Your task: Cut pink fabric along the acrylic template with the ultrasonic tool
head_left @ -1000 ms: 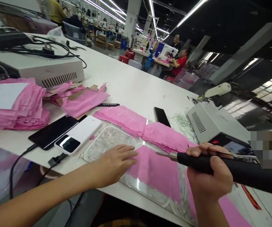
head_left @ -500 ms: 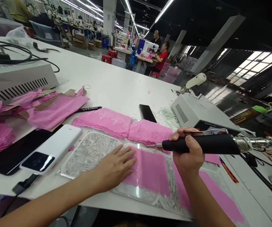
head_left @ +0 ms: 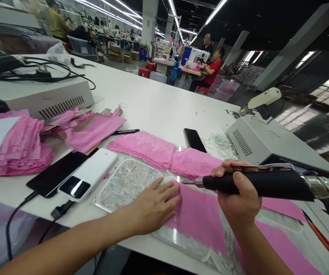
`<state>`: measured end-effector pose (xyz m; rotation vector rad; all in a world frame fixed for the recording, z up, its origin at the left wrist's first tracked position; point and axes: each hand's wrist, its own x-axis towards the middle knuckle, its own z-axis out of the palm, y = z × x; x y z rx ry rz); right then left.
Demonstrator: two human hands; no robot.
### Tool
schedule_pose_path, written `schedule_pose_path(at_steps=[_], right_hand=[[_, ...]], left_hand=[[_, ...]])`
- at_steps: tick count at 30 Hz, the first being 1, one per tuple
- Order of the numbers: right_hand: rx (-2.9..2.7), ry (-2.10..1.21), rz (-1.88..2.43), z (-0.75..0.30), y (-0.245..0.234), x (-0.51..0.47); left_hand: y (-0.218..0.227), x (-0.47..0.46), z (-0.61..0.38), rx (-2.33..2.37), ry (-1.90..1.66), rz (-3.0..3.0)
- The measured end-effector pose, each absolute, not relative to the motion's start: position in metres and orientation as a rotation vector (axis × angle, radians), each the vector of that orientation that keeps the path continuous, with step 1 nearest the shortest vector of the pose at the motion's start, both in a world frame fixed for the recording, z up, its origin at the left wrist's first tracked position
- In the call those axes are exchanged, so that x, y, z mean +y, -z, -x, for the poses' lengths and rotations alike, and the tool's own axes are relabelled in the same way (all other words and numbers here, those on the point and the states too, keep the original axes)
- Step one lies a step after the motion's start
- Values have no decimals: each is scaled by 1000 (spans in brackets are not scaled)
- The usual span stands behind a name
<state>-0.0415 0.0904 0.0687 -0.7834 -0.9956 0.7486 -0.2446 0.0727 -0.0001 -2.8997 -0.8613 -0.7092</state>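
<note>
While the left hand (head_left: 158, 206) lies flat at lower centre, fingers loosely spread over the left edge of a pink cloth panel (head_left: 201, 217), presumably to stop it shifting, the right hand (head_left: 239, 196) grasps a black handheld tool (head_left: 276, 186) right of centre, fingers wrapped round its barrel. Tool's long axis runs nearly level across the frame, slim metal tip (head_left: 193, 182) pointing left, other end towards the right edge; probably held low and sideways so the tip meets the panel's upper edge, just beside the left fingertips. Can't tell if it touches. Panel sits below centre on a clear sheet (head_left: 130, 175) over a mottled grey surface, long axis slanting down to lower right. Two lace stacks, a left stack (head_left: 141, 149) and a right stack (head_left: 195, 162), lie end to end just above, likely for easy reach.
</note>
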Motion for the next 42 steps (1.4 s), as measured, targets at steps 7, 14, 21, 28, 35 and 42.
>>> schedule_pose_path(at_steps=[7,14,21,28,35,42], right_hand=[[-1017,-769,784,58,-62,96],[-1025,-773,783,61,-63,93],[-1011,-759,791,62,-61,96],[-970,-801,806,60,-59,96],[-982,-797,783,61,-59,97],[-1041,-772,795,61,-57,97]], left_hand=[[-8,71,245,-865,697,2894],[-7,70,245,-804,798,2803],[-7,69,243,-832,821,2788],[-8,69,244,-840,798,2780],[-8,68,243,-846,809,2793],[-7,69,243,-848,833,2792]])
